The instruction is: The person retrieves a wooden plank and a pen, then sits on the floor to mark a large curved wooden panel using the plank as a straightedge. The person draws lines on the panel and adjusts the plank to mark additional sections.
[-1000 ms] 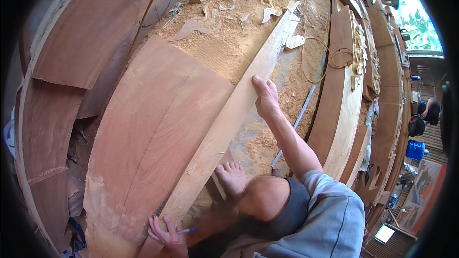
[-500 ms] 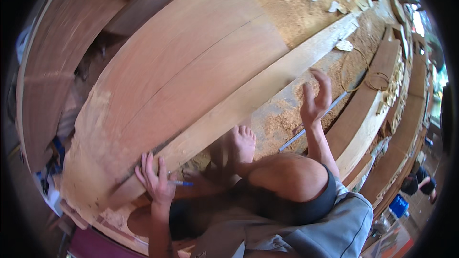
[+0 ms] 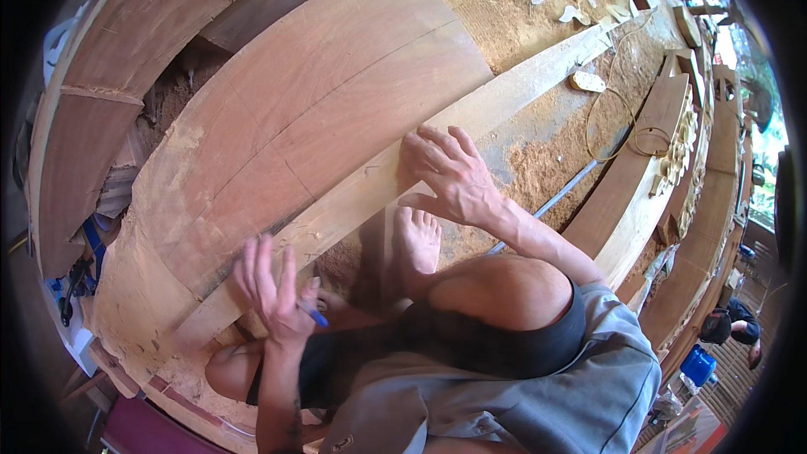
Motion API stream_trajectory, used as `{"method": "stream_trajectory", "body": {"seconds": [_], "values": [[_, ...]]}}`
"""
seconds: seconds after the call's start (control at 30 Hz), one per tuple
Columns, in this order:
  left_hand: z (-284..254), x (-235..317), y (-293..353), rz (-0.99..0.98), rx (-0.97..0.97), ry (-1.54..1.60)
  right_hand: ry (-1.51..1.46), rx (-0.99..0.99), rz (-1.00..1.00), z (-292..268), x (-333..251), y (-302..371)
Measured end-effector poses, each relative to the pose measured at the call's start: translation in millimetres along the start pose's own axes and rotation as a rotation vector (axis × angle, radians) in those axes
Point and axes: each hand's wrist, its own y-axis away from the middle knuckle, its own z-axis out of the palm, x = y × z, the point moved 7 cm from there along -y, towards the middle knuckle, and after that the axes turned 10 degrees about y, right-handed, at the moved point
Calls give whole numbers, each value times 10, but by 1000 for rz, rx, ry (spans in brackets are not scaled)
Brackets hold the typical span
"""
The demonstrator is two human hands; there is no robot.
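Observation:
A long pale wooden strip [image 3: 521, 97] lies diagonally along the near side of a wide reddish wood panel [image 3: 353, 92]. My right hand [image 3: 450, 172] rests across the strip's middle, fingers over its top and thumb at the near edge. Toward the strip's lower left end, my left hand [image 3: 273, 294] is raised with fingers stretched and slightly blurred. A blue-ended pen [image 3: 314, 316] is tucked at its thumb, most of it hidden by the hand. Dark lines run over the panel, one long and one short.
Sawdust [image 3: 538, 160] and curled shavings [image 3: 576, 14] cover the surface beyond. A grey rod [image 3: 565, 189], a yellow cord [image 3: 595, 130] and long planks [image 3: 635, 160] lie at right. My bare foot [image 3: 418, 240] is beside the strip. Another person [image 3: 740, 324] is at the far right.
My right hand has come from the air at right onto the strip. My left hand has lifted slightly, still with the pen. The view has shifted a little.

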Motion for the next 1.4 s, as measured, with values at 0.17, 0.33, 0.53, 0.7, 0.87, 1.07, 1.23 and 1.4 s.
{"method": "stream_trajectory", "body": {"seconds": [0.17, 0.33, 0.53, 0.7, 0.87, 1.07, 1.23, 1.4], "values": [[514, 499, -656, -307, 10, 1053, -64, 153, 15, -28, 80, 82], [1271, 233, -659, -445, 96, 1163, -62, 347, -143, -24, -3, 79], [1284, 301, -752, -494, 87, 1137, -325, 447, -208, -441, -178, 30], [1451, 198, -704, -519, 41, 1097, -611, 268, -204, -424, -471, -323], [1211, 266, -732, -340, 270, 1074, -1251, -1, 387, -345, 29, -563], [1166, 314, -763, -429, 238, 918, -1332, 73, 366, -40, 192, -523], [1151, 276, -764, -461, 268, 894, -1350, -33, 395, 44, 162, -513], [1191, 309, -850, -524, 167, 935, -1168, 145, 361, 170, 635, -586]]}}
